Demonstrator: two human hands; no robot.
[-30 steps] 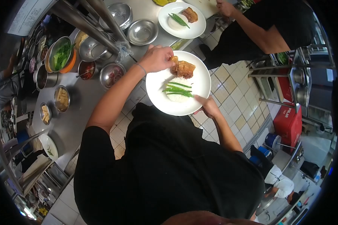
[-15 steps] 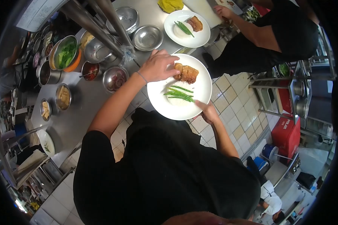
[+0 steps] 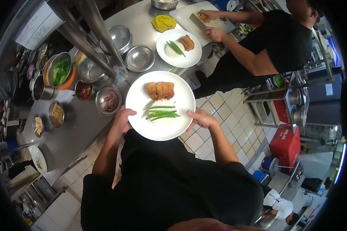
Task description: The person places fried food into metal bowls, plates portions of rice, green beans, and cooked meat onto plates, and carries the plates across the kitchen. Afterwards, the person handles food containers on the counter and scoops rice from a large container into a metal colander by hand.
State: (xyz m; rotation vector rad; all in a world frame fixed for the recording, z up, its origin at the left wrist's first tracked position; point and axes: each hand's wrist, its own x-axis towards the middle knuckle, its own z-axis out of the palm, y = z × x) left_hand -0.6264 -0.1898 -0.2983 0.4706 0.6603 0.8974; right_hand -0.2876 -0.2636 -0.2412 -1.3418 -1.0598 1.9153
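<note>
Plate (image 3: 140, 115) carries rice, green beans (image 3: 162, 112) and fried pork (image 3: 160, 90); plating looks complete. We grip its rim with left hand (image 3: 122, 120) and right hand (image 3: 199, 118), beside the steel surface (image 3: 81, 119).

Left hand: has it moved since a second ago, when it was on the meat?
Yes. The left hand has left the meat and dropped back toward the person, and now grips the plate rim on the side nearest the counter.
</note>
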